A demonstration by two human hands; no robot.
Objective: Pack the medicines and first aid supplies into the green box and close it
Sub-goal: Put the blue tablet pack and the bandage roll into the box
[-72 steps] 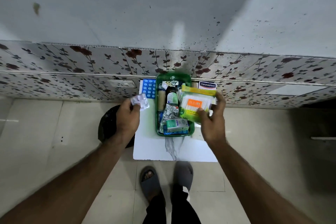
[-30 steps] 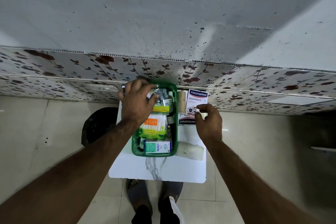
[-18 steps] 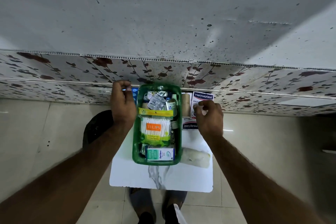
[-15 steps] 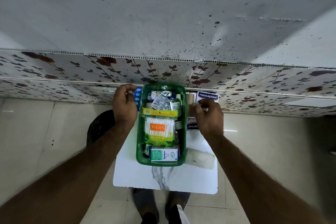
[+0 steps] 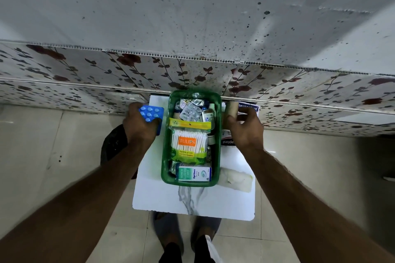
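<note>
green box (image 5: 218, 134) open, mid-table, stuffed with swabs and strips | left hand (image 5: 140, 127) pinching blue blister pack (image 5: 151, 112) just left of it | right hand (image 5: 245, 129) gripping tan bandage roll (image 5: 232, 108) beside its right wall | white table (image 5: 192, 200)

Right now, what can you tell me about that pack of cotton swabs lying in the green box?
The cotton swab pack is a clear plastic pouch showing rows of white-tipped sticks, with an orange TULIPS label, a yellow header strip and a green base reading Paper Stick Cotton Swabs. It looks sealed. It lies flat on top of other supplies in the middle of the green box, its header toward the wall. Blister strips sit beyond it and a white-and-green carton lies at its near end. Neither hand touches it.
</note>
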